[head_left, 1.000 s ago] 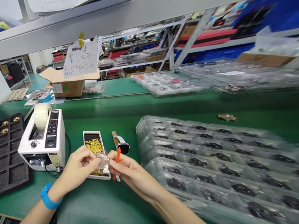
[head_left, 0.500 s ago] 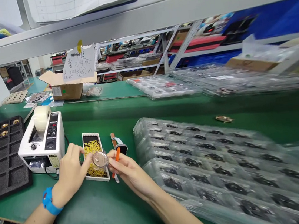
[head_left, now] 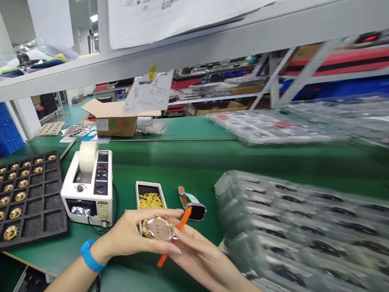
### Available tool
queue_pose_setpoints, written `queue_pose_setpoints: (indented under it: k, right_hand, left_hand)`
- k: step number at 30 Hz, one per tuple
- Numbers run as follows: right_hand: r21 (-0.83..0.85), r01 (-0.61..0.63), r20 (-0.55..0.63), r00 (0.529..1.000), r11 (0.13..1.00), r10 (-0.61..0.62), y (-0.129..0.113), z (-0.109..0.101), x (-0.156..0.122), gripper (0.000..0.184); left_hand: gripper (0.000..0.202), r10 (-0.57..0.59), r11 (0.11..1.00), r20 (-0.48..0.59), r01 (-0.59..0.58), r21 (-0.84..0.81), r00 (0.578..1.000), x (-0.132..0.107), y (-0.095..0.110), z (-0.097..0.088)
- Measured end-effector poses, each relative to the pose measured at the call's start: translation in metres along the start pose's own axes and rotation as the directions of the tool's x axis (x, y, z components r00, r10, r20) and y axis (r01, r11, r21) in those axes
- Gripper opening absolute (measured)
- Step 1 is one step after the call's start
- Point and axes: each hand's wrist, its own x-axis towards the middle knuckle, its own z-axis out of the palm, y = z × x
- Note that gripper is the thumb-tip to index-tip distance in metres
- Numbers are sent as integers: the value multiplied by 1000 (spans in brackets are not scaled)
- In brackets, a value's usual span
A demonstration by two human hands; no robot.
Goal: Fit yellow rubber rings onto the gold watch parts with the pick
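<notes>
A round rose-gold watch case (head_left: 158,229), its printed back facing up, is held between both hands above the bench. My left hand (head_left: 134,233) is closed around it, with fingers along the far edge and thumb along the near edge. My right hand (head_left: 202,257) pinches the case's right side and also grips an orange flat stick (head_left: 185,218), whose two ends stick out past the fingers. Just behind the hands stands a white box (head_left: 160,190) of yellow rings (head_left: 150,201), partly covered by my left hand. A smartwatch (head_left: 195,211) with a strap lies to its right.
A white tape dispenser (head_left: 107,188) stands left, beside a black foam tray (head_left: 50,221) with several gold watch parts. Stacked clear plastic trays (head_left: 234,193) of dark parts fill the right. A cardboard box (head_left: 118,125) stands behind, under a grey shelf beam (head_left: 202,49).
My view has turned left, so the bench appears further right. My left hand has come around the watch case, which has moved nearer to me, away from over the box of yellow rings.
</notes>
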Motion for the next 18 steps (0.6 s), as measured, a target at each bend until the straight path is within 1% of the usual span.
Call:
queue_pose_setpoints:
  k: [1, 2, 3, 4, 5, 6, 7, 8, 9, 10, 11, 12, 13, 15, 16, 17, 18]
  right_hand:
    - [-53, 21, -2, 1000, 998, -21, -7, -3, 4, 32]
    - [-128, 49, -4, 999, 991, -50, -17, -8, 10, 33]
    - [-230, 78, 0, 997, 970, -80, -28, -15, 19, 34]
    - [-355, 104, 12, 994, 929, -107, -39, -23, 31, 33]
    - [-508, 118, 26, 992, 853, -121, -50, -31, 46, 33]
    - [-683, 114, 53, 993, 721, -107, -61, -39, 64, 33]
    - [-850, 95, 71, 995, 518, -65, -70, -45, 82, 32]
    - [-965, 65, 59, 998, 254, -32, -77, -49, 102, 30]
    - [-999, 34, 34, 999, 3, 2, -82, -52, 120, 28]
    - [-992, 5, 6, 1000, -125, -5, -84, -52, 137, 24]
    - [-977, -26, -20, 999, -211, -32, -85, -52, 152, 20]
    - [-964, -57, -39, 996, -261, -75, -84, -50, 164, 17]
    - [-955, -85, -51, 991, -283, -126, -82, -48, 173, 14]
    - [-934, -134, -63, 975, -332, -214, -77, -44, 183, 15]
    - [-926, -149, -64, 967, -347, -245, -75, -42, 183, 16]
    - [-920, -159, -62, 961, -357, -269, -74, -41, 180, 17]
    - [-917, -163, -56, 956, -363, -288, -73, -40, 174, 18]
  left_hand:
    - [54, -19, 998, -46, 21, 62, 999, -8, 7, -6]
    - [52, -15, 988, -107, 31, 150, 994, -18, 13, -14]
    - [45, 11, 968, -181, 34, 249, 984, -30, 19, -24]
    - [36, 49, 937, -262, 47, 347, 964, -41, 24, -36]
    - [28, 90, 900, -361, 80, 429, 928, -53, 27, -51]
    - [24, 119, 858, -470, 147, 492, 875, -63, 30, -69]
    - [25, 133, 817, -579, 242, 523, 804, -72, 30, -89]
    - [28, 120, 776, -682, 360, 518, 722, -78, 29, -112]
    - [31, 79, 727, -762, 486, 485, 643, -82, 27, -137]
    - [32, 65, 698, -796, 542, 467, 602, -82, 23, -162]
    - [30, 60, 676, -815, 577, 459, 577, -81, 18, -187]
    - [27, 61, 648, -832, 612, 453, 551, -78, 13, -211]
    - [23, 61, 617, -849, 649, 446, 526, -73, 8, -232]
    - [15, 62, 562, -867, 700, 440, 495, -65, -2, -267]
    - [10, 63, 543, -872, 716, 439, 486, -61, -5, -279]
    - [8, 66, 531, -872, 723, 442, 485, -58, -6, -287]
    - [9, 72, 528, -869, 721, 449, 489, -55, -6, -291]
